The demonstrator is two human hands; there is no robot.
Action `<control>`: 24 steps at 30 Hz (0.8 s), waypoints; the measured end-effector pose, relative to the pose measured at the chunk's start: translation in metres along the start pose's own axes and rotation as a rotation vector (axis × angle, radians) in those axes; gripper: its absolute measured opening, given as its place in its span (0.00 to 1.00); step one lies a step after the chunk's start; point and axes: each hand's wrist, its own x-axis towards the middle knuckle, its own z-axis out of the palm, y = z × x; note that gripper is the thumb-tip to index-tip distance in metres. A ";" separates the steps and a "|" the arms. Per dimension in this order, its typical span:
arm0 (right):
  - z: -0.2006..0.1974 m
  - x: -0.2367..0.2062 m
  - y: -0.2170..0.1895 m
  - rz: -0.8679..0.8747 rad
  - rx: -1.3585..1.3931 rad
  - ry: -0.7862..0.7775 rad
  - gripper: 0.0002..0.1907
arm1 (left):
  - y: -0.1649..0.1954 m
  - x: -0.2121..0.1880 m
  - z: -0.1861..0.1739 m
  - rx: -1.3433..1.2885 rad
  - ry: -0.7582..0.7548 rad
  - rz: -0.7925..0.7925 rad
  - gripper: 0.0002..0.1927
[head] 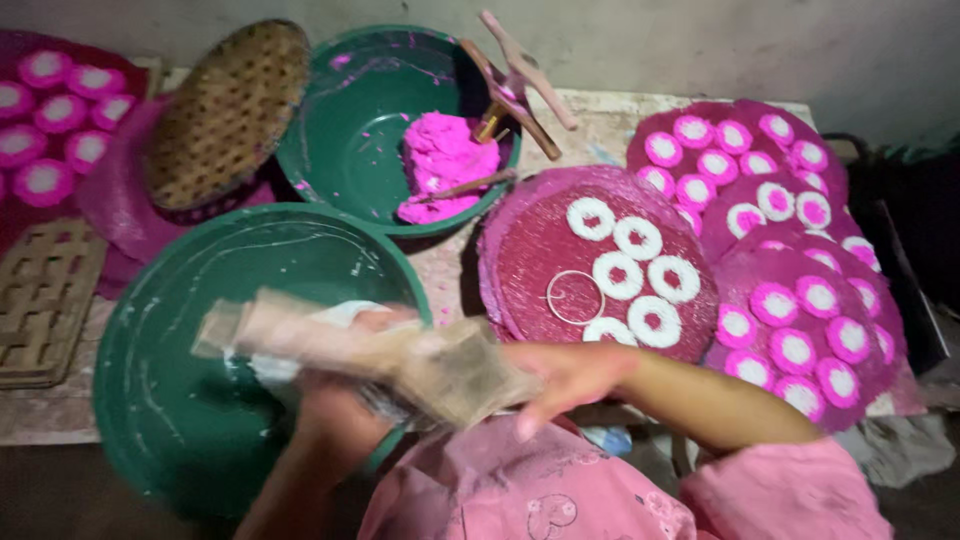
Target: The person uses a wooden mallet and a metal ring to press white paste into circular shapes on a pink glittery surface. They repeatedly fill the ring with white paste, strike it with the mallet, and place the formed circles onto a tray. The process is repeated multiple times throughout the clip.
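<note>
Wooden press (370, 350), motion-blurred, is grasped at both ends by left hand (335, 400) and right hand (565, 378) over the green basin (150, 400), apparently catching drips, beside the red tray (540, 250) of white rings (637, 238).

- A grey plaster wall (700, 40) runs behind the worktable (620, 115), bare and dull.
- The worktable is pale, stained and smeared with pink.
- Right of the worktable, the corner falls into deep shadow.
- Light is dim, strongest over the worktable's middle.
</note>
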 end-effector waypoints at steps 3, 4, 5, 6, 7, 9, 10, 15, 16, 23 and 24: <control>-0.019 -0.090 0.016 -0.022 -0.054 0.224 0.41 | 0.008 0.026 0.067 0.122 0.319 0.035 0.34; -0.020 -0.121 0.021 -0.018 -0.044 0.459 0.47 | 0.007 0.034 0.093 0.094 0.382 -0.023 0.34; -0.020 -0.148 0.024 -0.014 -0.040 0.689 0.54 | 0.004 0.040 0.115 0.132 0.299 -0.018 0.30; -0.020 -0.176 0.026 0.014 -0.003 0.830 0.56 | -0.002 0.044 0.136 0.172 0.215 -0.014 0.26; -0.017 -0.199 0.029 0.044 0.036 0.973 0.58 | -0.010 0.049 0.156 0.176 0.090 0.000 0.23; -0.016 -0.225 0.039 -0.193 0.099 1.004 0.59 | -0.030 0.060 0.193 0.210 -0.085 0.054 0.20; -0.014 -0.233 0.044 -0.310 0.129 1.014 0.59 | -0.039 0.064 0.209 0.242 -0.138 0.094 0.21; -0.001 -0.263 0.060 -0.396 0.125 1.007 0.57 | -0.072 0.070 0.254 0.336 -0.180 0.103 0.08; 0.001 -0.267 0.063 -0.388 0.117 1.030 0.57 | -0.075 0.068 0.257 0.324 -0.167 0.091 0.05; 0.002 -0.277 0.078 -0.375 0.171 0.971 0.54 | -0.073 0.047 0.250 0.391 -0.112 0.069 0.05; 0.001 -0.276 0.079 -0.360 0.166 0.965 0.54 | -0.069 0.043 0.249 0.394 -0.122 0.063 0.05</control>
